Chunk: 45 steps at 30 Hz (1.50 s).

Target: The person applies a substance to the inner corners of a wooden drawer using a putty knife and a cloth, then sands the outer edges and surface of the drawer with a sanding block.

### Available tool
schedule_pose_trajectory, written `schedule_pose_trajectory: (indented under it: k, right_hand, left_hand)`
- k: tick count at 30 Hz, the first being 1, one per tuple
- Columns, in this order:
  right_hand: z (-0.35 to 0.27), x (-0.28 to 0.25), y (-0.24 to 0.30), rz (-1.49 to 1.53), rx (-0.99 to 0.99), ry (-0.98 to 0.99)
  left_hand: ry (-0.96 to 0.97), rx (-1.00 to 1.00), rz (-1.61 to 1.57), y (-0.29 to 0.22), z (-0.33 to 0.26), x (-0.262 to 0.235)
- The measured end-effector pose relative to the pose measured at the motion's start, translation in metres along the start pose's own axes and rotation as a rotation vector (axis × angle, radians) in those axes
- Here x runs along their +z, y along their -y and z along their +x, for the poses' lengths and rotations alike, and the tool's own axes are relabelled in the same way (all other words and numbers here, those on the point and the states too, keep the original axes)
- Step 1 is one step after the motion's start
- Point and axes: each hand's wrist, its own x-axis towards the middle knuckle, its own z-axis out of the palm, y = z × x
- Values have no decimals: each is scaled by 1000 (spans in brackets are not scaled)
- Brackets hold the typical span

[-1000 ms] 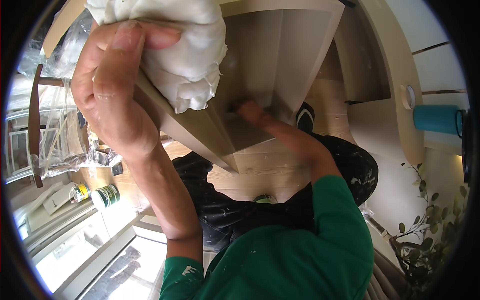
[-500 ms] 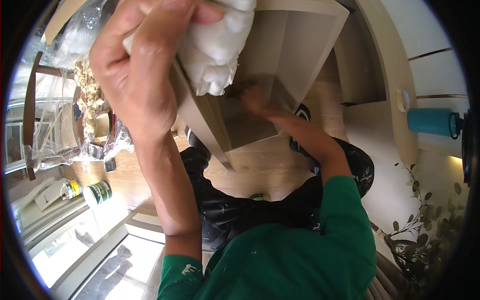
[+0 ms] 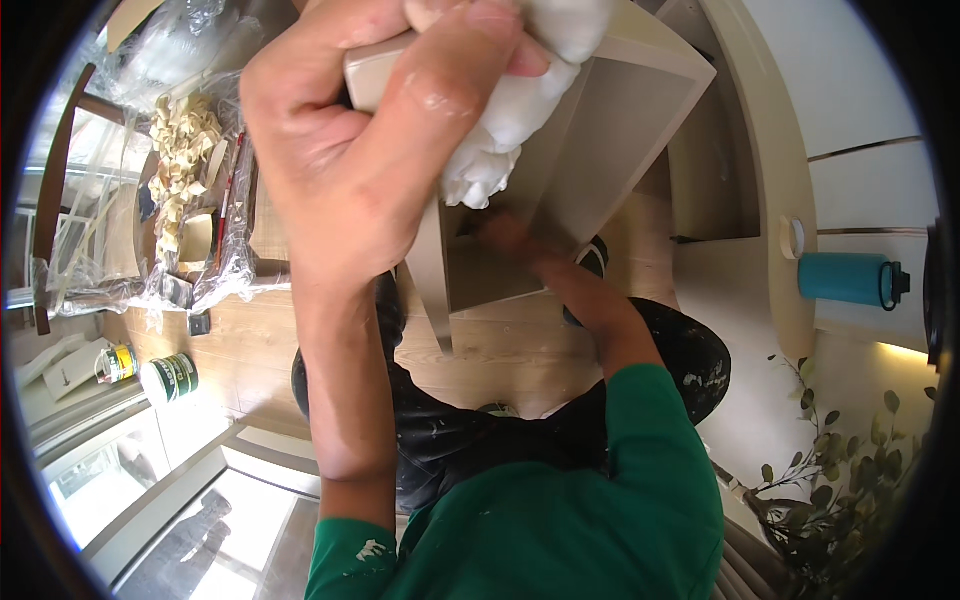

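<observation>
Large in the upper part of the head view, my left hand (image 3: 360,170) is closed, its thumb and fingers on a white, lumpy, soft bundle (image 3: 535,105). A corner of pale board shows between the fingers, against the bundle. Beyond stands a beige open box-like piece of furniture (image 3: 625,130), tilted in the picture, its inside facing me. My right hand (image 3: 510,238) reaches into it, close to the inner surface. That hand is smeared by motion, and a dark patch lies at its fingertips. I cannot make out whether it holds anything.
Plastic-wrapped furniture with wood shavings-like scraps (image 3: 185,150) is at the left. Two paint tins (image 3: 170,378) are on the floor below it. To the right are a curved beige counter (image 3: 790,300), a teal bottle (image 3: 850,280) and a leafy plant (image 3: 850,470).
My left hand, the white bundle and the box's near edge sit farther right in the picture. The surroundings have shifted slightly left. My right hand stays inside the box, blurred in both frames.
</observation>
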Motion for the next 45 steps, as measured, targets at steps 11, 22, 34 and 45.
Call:
schedule_pose_trajectory:
  k: [11,22,34,45]
  right_hand:
    - [28,-171,-3,69,301,-477]
    - [13,-125,-6,286,484,-501]
    - [-4,-221,102,1168,555,-864]
    - [-48,-301,70,1316,398,-840]
  left_hand:
    - [13,2,-15,-6,0,4]
    - [-69,-83,55,9,11,9]
    - [-260,-134,-71,5,2,-3]
    - [-420,-15,166,0,2,0]
